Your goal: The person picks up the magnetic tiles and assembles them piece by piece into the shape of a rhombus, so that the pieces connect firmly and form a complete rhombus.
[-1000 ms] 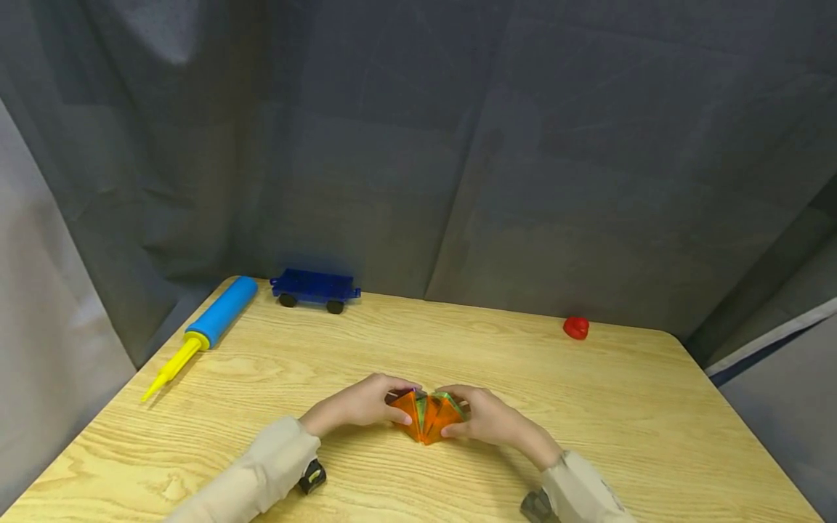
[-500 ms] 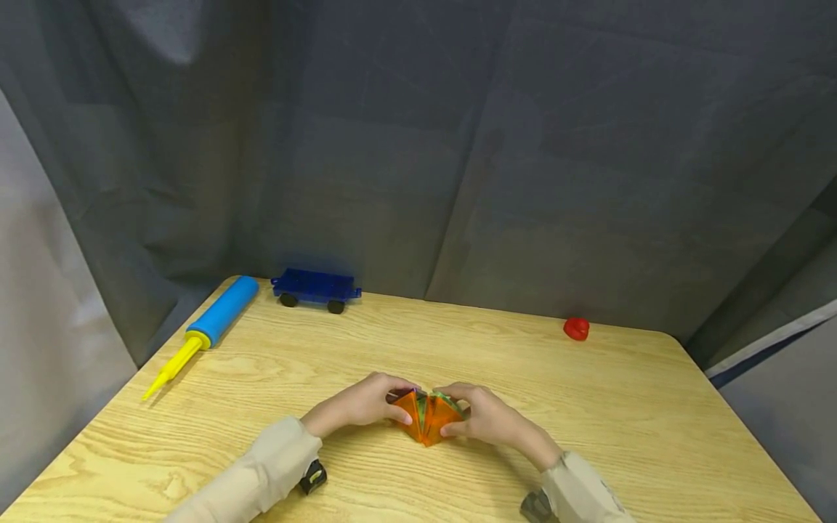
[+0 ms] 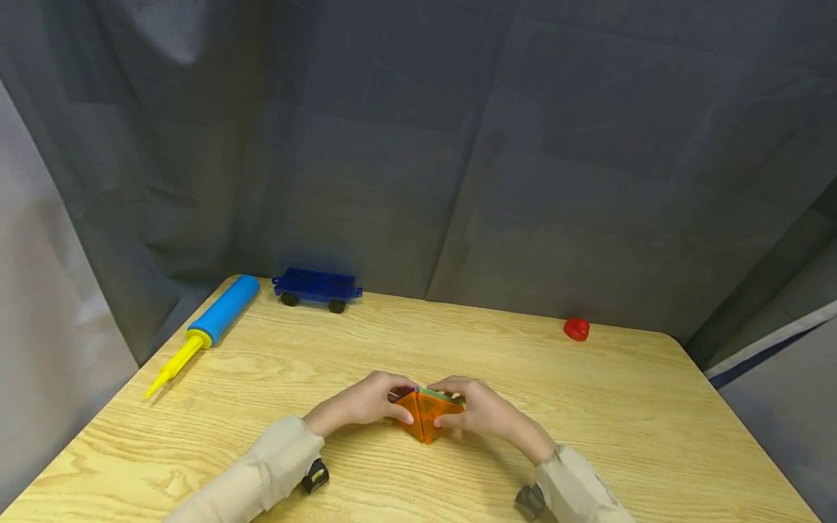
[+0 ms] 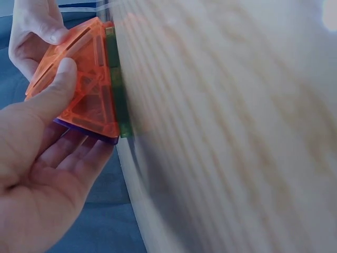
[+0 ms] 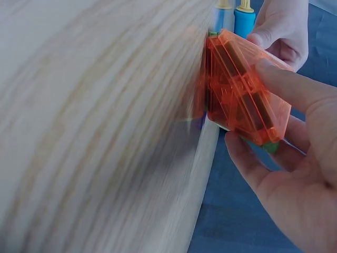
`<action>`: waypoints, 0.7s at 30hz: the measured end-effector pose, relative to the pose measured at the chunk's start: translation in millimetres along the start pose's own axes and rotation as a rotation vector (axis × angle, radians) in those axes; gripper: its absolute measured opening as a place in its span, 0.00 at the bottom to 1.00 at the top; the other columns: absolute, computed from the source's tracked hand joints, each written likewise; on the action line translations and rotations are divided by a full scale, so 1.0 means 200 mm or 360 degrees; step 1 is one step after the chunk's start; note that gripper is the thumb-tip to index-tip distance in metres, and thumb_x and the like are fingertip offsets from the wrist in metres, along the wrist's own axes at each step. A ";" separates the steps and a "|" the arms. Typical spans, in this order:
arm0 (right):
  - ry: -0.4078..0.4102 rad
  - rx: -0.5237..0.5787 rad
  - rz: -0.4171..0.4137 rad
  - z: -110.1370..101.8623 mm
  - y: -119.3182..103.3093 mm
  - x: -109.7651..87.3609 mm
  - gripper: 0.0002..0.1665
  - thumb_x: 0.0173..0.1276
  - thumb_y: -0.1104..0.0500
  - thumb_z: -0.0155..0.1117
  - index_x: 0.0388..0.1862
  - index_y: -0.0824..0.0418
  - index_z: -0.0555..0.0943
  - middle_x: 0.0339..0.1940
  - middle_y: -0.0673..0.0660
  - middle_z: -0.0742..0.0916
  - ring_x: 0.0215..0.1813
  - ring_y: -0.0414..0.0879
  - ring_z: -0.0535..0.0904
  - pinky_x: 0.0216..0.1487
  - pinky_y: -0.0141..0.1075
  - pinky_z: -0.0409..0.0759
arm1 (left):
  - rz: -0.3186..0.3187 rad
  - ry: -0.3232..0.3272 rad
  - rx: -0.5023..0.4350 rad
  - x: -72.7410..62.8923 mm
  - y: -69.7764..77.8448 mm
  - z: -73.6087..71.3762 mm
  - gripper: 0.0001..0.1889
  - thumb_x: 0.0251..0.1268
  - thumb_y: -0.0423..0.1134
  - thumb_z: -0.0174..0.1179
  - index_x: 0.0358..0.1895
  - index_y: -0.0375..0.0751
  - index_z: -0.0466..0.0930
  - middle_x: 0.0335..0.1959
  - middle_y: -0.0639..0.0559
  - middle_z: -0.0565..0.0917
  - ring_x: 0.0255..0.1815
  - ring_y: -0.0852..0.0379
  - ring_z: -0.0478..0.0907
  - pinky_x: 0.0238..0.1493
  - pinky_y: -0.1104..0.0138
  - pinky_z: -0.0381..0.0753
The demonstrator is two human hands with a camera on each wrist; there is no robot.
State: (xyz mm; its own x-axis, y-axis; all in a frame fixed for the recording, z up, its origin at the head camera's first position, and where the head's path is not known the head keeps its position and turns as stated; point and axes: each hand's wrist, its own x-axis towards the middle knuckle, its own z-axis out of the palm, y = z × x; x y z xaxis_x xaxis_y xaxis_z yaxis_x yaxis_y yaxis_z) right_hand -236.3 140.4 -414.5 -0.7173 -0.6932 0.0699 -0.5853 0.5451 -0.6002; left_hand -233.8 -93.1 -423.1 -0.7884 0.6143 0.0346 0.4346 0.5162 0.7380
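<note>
Several translucent triangular magnetic tiles stand together, point down, near the table's front middle. My left hand (image 3: pixel 373 399) pinches the left orange tile (image 3: pixel 412 428), thumb on its face and fingers behind. A purple tile (image 4: pixel 89 130) lies behind that orange one in the left wrist view. On the other side, my right hand (image 3: pixel 484 410) grips the right orange tile (image 3: pixel 428 408), with a green tile (image 3: pixel 437 394) behind it. The two orange tiles meet along an upright edge. Another green tile (image 4: pixel 118 89) shows next to the tabletop in the left wrist view. The tiles' inner side is mostly hidden.
A blue hand pump (image 3: pixel 225 309) with a yellow nozzle lies along the table's left edge. At the back left stands a dark blue toy wagon (image 3: pixel 317 287). A small red object (image 3: pixel 577 329) sits back right. Dark curtain (image 3: pixel 418 160) hangs behind the table.
The right hand has shifted slightly left and tilted its tiles. The gap between the two orange tiles, where green showed, has closed. My left hand has hardly moved.
</note>
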 end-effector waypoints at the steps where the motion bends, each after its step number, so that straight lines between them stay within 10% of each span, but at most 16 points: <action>1: 0.0000 0.0003 0.0001 0.00 0.00 0.00 0.29 0.61 0.55 0.70 0.60 0.65 0.76 0.55 0.59 0.82 0.50 0.50 0.77 0.48 0.36 0.79 | -0.0001 0.0001 0.0003 0.00 0.00 0.00 0.23 0.56 0.38 0.67 0.55 0.35 0.78 0.52 0.43 0.82 0.53 0.49 0.79 0.55 0.60 0.77; 21: 0.0108 0.0097 0.0046 -0.03 0.08 0.00 0.27 0.60 0.59 0.70 0.57 0.67 0.76 0.52 0.62 0.82 0.50 0.53 0.79 0.46 0.37 0.82 | -0.0010 0.0065 0.0091 0.09 0.02 0.01 0.24 0.59 0.40 0.66 0.57 0.34 0.77 0.52 0.45 0.82 0.50 0.53 0.79 0.51 0.65 0.78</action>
State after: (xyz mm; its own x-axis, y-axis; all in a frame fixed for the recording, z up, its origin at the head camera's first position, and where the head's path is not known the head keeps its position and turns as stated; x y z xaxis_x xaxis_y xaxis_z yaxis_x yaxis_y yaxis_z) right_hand -248.5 151.1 -419.1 -0.7586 -0.6431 0.1046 -0.5414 0.5330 -0.6502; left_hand -244.4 -79.2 -421.8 -0.8078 0.5865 0.0586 0.4528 0.5539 0.6987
